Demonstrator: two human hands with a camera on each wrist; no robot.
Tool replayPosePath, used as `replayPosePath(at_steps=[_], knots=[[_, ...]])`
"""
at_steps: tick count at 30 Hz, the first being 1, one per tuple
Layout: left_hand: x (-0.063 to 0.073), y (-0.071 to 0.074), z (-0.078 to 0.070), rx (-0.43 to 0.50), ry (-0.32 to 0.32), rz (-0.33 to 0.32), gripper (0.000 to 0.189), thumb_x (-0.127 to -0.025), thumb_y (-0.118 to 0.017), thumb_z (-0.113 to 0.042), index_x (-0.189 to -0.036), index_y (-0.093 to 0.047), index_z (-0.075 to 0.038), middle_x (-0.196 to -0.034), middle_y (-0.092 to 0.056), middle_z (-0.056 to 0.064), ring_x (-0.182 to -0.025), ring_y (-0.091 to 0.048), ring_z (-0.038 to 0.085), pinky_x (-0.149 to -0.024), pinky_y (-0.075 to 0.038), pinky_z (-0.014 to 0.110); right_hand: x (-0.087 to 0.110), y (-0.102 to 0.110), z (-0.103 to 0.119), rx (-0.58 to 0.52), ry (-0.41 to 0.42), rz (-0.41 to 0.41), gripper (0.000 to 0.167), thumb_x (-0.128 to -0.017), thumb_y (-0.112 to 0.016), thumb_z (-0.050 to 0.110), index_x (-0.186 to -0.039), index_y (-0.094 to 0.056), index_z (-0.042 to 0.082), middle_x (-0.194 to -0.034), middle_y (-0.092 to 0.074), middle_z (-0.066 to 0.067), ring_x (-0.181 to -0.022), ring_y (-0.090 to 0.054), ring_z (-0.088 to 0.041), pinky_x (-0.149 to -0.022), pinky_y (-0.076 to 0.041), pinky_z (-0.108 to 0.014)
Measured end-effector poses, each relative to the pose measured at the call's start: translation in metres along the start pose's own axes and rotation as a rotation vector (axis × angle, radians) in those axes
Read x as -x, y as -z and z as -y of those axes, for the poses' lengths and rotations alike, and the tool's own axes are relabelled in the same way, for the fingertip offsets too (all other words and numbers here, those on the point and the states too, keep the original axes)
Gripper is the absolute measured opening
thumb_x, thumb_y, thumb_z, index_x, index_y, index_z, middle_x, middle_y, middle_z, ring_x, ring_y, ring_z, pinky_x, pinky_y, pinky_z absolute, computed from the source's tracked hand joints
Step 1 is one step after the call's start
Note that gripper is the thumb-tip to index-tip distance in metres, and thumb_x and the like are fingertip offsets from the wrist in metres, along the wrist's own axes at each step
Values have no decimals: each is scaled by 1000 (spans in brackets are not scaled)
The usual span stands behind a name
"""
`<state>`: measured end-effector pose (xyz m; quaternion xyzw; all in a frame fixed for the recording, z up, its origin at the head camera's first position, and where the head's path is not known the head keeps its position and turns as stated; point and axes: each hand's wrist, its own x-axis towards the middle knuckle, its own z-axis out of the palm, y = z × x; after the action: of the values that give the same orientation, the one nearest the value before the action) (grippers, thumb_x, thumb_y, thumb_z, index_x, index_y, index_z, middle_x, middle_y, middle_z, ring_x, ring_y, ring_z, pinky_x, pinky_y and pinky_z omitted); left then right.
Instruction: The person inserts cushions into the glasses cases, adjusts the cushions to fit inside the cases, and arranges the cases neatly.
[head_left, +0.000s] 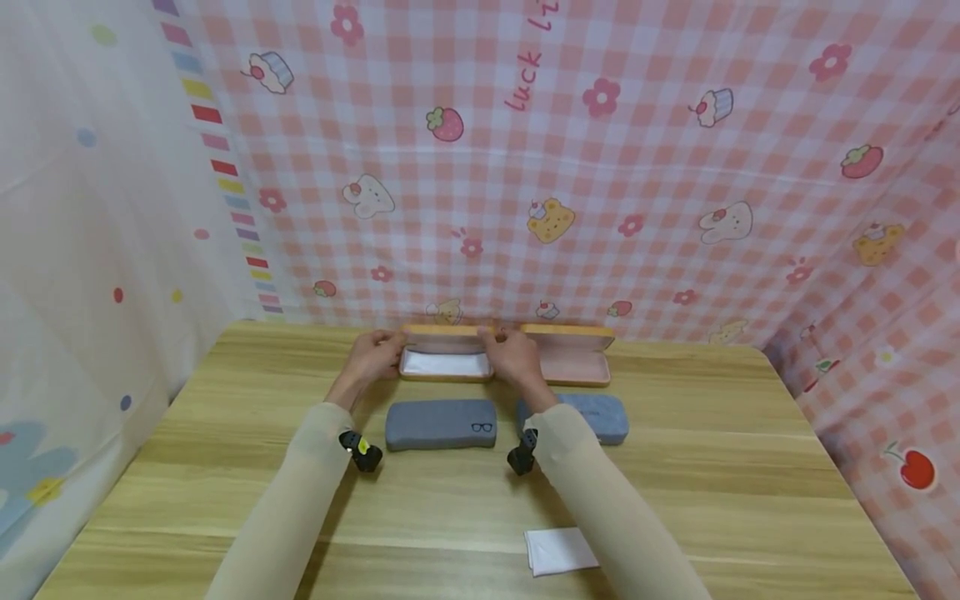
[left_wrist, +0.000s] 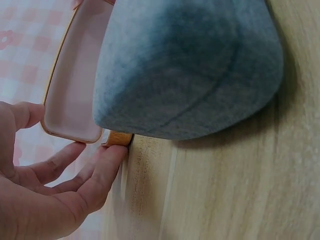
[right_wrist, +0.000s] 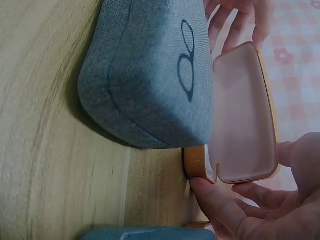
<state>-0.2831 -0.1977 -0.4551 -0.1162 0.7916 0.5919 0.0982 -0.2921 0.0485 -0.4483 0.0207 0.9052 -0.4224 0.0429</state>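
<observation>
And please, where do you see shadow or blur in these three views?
Head: soft shadow beside the left arm on the table; left wrist: the near gray case looks blurry, with a dark patch; right wrist: shadow along that case's base.

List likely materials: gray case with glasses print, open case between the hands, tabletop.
Gray case: probably fabric over a stiff shell; matte, visible weave, boxy shape.
Open case: orange outer, possibly leatherette, faintly textured; smooth matte pink lining, material unclear.
Tabletop: wood or wood-look laminate; streaky grain, low sheen.
</observation>
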Motion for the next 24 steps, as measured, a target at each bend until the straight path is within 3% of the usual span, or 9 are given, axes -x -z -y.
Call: replayPosePath(at_steps=[5, 14, 20, 24], knots=[[2, 1, 1, -7, -3, 10, 60, -105, -53, -42, -149, -49, -2, -143, -59, 23, -128, -61, 33, -99, -58, 40, 1, 2, -1, -3, 19, 32, 60, -104, -51, 53, -141, -61, 7, -142, -63, -14, -129, -60, -33, -104, -52, -48], [5, 3, 4, -46, -22, 50, 60, -107, -53, -35, -153, -40, 2, -150, -51, 25, -131, -59, 34, -105, -54, 40, 7, 3, -2, 7, 47, 79, 57, -105, -54, 46, -146, -55, 7, -144, -61, -14, -128, -60, -34, -104, -53, -50], [6, 4, 5, -96, -73, 93, 57, -108, -52, -27, -152, -39, 6, -149, -50, 29, -128, -59, 37, -106, -53, 43, 10, 4, -3, 18, 70, 79, 52, -105, -56, 41, -141, -58, 3, -139, -63, -17, -118, -65, -33, -95, -56, -47], [7, 6, 7, -100, -96, 114, 54, -108, -52, -22, -152, -39, 6, -147, -51, 28, -128, -59, 37, -107, -53, 43, 10, 3, -3, 40, 85, 74, 42, -105, -59, 36, -128, -62, 1, -116, -67, -18, -93, -65, -27, -76, -53, -36]])
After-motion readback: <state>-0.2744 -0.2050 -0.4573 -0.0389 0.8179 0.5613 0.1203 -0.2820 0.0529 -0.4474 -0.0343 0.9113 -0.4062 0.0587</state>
